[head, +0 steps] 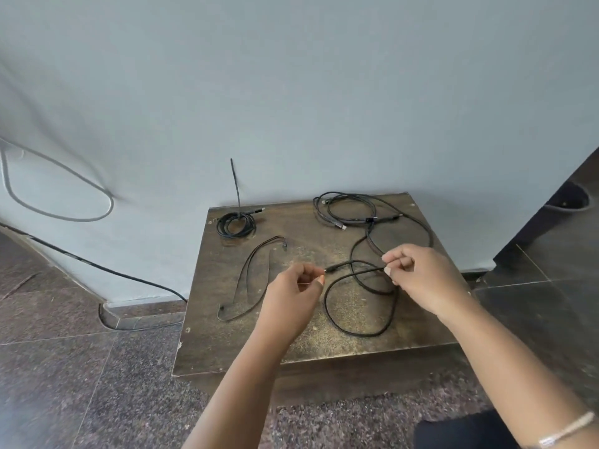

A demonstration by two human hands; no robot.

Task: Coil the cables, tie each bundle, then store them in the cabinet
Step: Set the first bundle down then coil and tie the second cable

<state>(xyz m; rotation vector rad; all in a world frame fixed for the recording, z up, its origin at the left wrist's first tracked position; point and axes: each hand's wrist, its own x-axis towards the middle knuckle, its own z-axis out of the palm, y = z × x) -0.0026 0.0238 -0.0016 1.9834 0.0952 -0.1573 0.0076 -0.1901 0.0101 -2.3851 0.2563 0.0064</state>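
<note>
A long black cable [359,330] lies in loose loops on the right half of the dark wooden table [304,348]. My left hand [293,294] pinches its plug end at about the table's middle. My right hand [421,280] pinches the same cable a short way along, so a short stretch hangs taut between the hands. At the back left a coiled black cable [236,225] rests with one end sticking up against the wall. A thin brownish cable [249,280] lies folded in a long loop at the left. Another black cable [343,210] lies loosely looped at the back right.
The low table stands against a pale blue wall on a speckled stone floor. A grey wire [64,189] hangs in a loop on the wall at left, and a black wire [107,270] runs down to the floor. A dark doorway [564,202] opens at right.
</note>
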